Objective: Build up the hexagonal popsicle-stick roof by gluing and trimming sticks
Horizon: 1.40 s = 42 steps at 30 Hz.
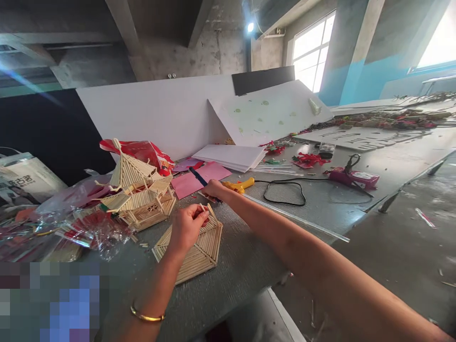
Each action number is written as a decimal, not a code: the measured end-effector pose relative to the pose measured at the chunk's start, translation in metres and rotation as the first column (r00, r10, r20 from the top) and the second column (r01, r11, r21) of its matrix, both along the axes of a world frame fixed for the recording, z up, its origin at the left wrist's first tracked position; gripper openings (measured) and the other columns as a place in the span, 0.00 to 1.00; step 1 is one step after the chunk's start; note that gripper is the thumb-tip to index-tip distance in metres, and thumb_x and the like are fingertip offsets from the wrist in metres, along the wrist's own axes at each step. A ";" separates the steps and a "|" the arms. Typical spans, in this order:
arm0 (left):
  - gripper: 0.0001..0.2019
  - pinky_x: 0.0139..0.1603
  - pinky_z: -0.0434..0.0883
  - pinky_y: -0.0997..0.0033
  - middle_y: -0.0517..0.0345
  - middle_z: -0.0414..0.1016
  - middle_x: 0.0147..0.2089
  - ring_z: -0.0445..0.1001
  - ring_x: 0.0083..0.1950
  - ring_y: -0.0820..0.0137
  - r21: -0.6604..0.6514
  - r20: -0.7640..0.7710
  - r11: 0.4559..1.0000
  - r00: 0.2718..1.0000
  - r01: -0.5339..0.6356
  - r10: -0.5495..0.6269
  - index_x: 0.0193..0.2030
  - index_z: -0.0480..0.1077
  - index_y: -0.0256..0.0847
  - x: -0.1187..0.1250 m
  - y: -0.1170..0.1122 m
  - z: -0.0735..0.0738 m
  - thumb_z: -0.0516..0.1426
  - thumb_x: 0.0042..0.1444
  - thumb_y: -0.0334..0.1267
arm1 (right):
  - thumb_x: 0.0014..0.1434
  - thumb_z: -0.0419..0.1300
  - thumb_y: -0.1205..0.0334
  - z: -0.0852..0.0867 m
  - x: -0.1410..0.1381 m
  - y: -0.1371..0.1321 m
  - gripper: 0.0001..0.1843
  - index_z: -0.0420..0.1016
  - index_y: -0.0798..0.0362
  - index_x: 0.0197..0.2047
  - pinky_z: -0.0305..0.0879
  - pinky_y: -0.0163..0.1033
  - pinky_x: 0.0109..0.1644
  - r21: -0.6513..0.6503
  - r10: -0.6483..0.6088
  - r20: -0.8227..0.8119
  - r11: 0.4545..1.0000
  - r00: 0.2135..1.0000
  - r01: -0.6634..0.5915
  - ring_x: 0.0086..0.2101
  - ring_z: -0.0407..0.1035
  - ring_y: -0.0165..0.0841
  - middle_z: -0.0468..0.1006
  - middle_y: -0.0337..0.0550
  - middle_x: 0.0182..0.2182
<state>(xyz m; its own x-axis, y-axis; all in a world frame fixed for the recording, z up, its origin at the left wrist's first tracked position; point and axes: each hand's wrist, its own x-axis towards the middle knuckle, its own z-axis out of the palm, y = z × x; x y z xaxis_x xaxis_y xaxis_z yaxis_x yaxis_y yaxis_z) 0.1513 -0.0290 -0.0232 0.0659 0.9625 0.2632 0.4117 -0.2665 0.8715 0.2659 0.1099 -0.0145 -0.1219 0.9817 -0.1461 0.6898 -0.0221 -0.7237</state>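
Note:
My left hand (188, 225) is closed in a pinch on a short thin wooden stick (203, 207), above a hexagonal panel of pale wooden sticks (199, 254). This panel lies flat on the table, partly hidden by the hand. Farther out, my right hand (213, 189) is closed round a dark blue utility knife (198, 176), whose one end sticks out over pink paper. Beside that hand lies a yellow glue gun (238, 185). Left of the panel stands a small pavilion model (144, 190) built of the same sticks, with a pointed roof.
Plastic bags with red and clear wrapping (96, 228) crowd the left. Pink paper (185, 184) and stacked white boards (230, 156) lie behind. A clear rod (299, 218), a black cord (285, 203) and a magenta power strip (352, 178) are on the right, near the table edge.

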 end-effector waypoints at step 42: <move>0.10 0.30 0.69 0.72 0.54 0.78 0.27 0.75 0.30 0.66 0.056 -0.159 0.997 0.985 -0.054 0.062 0.32 0.75 0.40 0.011 -0.003 -0.009 0.56 0.49 0.42 | 0.45 0.56 0.67 -0.004 0.008 0.004 0.07 0.65 0.58 0.19 0.56 0.30 0.19 -0.063 0.084 -0.124 0.994 0.989 -0.092 0.13 0.59 0.25 0.63 0.36 0.10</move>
